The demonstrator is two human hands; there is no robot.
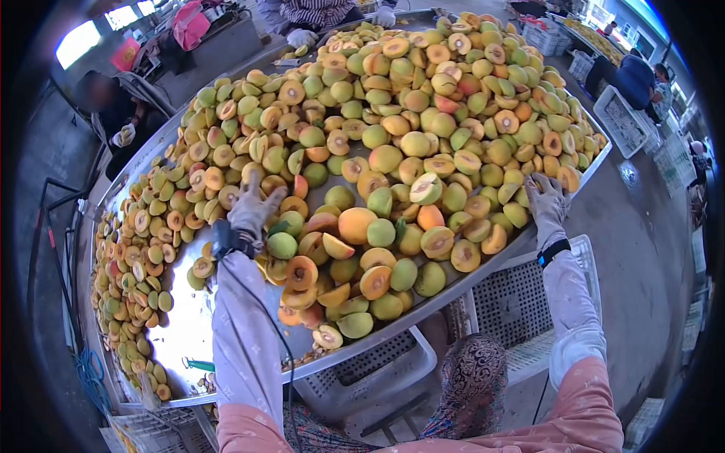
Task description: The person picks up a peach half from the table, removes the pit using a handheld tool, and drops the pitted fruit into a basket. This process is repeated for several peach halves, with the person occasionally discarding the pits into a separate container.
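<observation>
A large heap of green, yellow and orange fruit [356, 225], much of it cut in halves, covers a metal table [181, 332]. My left hand [253, 209], gloved, lies on the fruit left of the middle, its fingers spread, with a green fruit [282, 245] just below it. At the heap's right edge, my right hand [547, 202], also gloved, rests against the fruit with fingers apart, beside a cut half [567, 178]. Neither hand is closed round a fruit. Dark bands are on both wrists. Some halves show a stone or a hollow.
Below the near rim are white crates [513, 302] and a person's patterned head covering [474, 370]. A green-handled tool [199, 365] lies on the table at lower left. Gloved co-workers are at the far edge [302, 39] and left side [123, 136]. More crates [623, 121] stand at right.
</observation>
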